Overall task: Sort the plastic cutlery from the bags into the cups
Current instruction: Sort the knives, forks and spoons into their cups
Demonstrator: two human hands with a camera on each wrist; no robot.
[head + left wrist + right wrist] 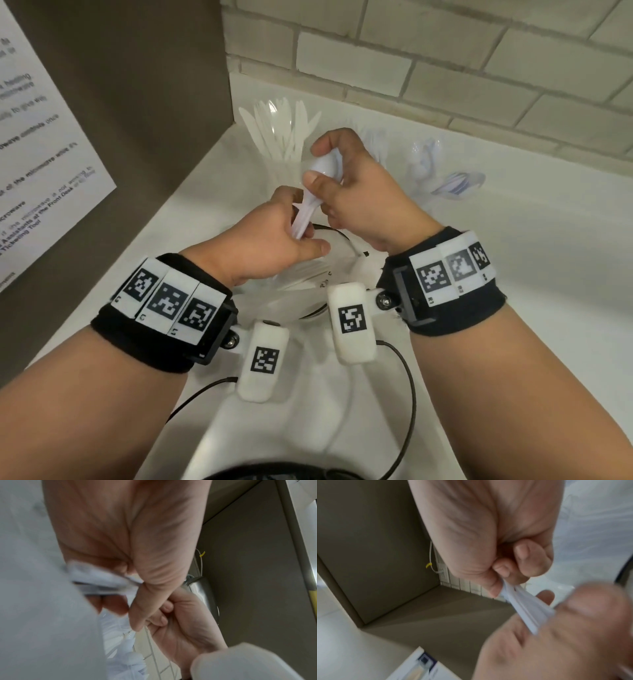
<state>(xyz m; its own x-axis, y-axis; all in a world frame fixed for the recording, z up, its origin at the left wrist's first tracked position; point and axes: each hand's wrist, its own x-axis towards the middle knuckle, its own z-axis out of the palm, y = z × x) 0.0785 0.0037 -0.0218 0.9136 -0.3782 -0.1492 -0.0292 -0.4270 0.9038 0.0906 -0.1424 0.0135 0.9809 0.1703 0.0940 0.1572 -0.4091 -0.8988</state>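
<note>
White spoons (310,195) are being gripped by both curled hands: right hand (356,192) at one o'clock of left hand (274,236).

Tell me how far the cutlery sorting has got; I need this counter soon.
Partly done. One clear cup by the wall already holds a fan of white cutlery; what the other clear cups hold is too blurred to tell. In hand: a bunch of white spoons, gripped by the left hand and the right hand. Left: more cutlery lies in the bag below.
</note>
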